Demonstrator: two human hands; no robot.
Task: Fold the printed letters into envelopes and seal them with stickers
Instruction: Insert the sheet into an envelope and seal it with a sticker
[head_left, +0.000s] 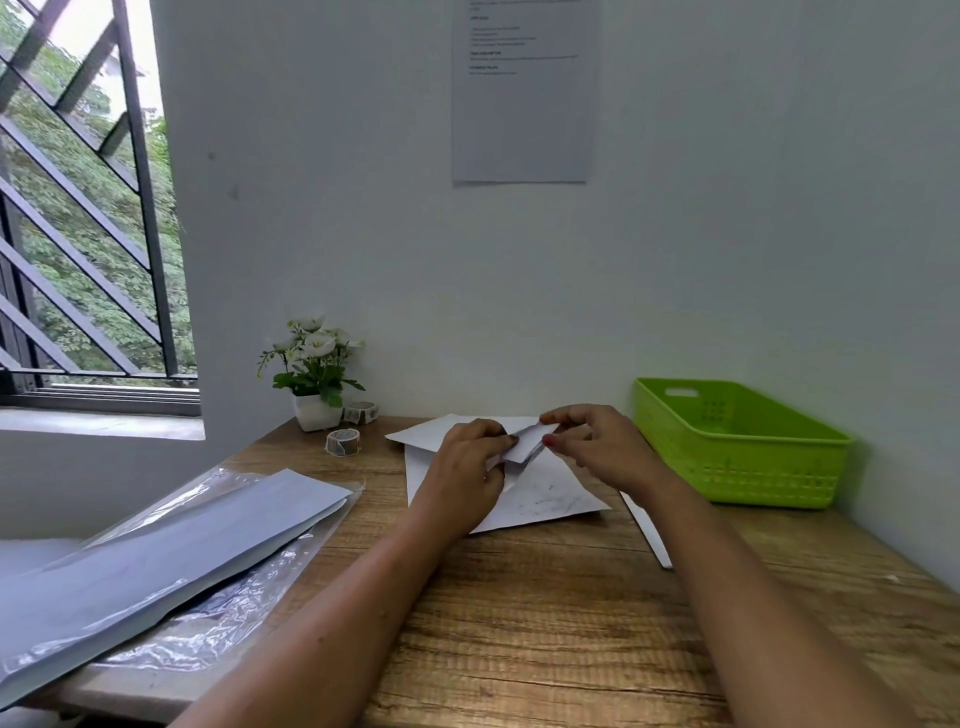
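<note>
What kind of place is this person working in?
Likely a small desk corner set up for paperwork: a wooden table beside a barred window, a printed sheet on the wall, and sticker rolls.

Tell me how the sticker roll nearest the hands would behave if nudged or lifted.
The sticker roll seems to lie on its flat end on the wooden table, so a nudge would probably slide it rather than roll it. It looks hollow and small, so likely very light. Tipped on edge, it could roll.
</note>
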